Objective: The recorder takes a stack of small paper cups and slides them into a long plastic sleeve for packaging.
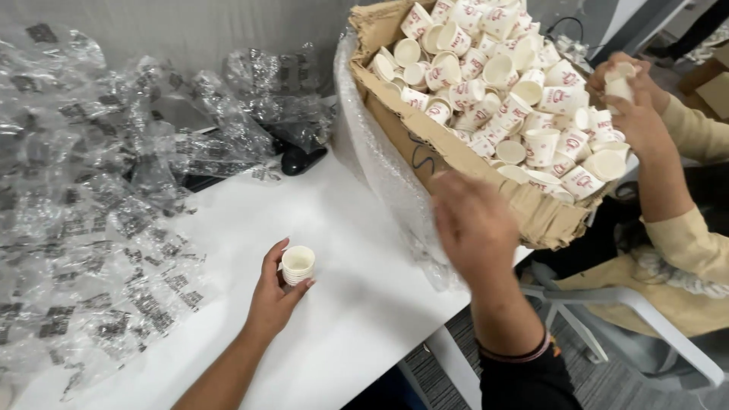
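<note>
My left hand (275, 292) rests on the white table (357, 304) and is closed around a short stack of small white paper cups (298, 264). My right hand (472, 224) is raised and blurred in front of a torn cardboard box (425, 148); whether it holds anything is unclear. The box is tilted and filled with several small white cups with red print (501, 83). Another person's hands (634, 102) at the right hold a cup over the box's far side.
Crumpled clear plastic bags with dark print (99, 197) cover the table's left and back. Bubble wrap (380, 163) hangs along the box's side. A dark object (302, 159) lies behind it. A white chair frame (645, 319) stands at the right, below the other person's beige sleeve (695, 243).
</note>
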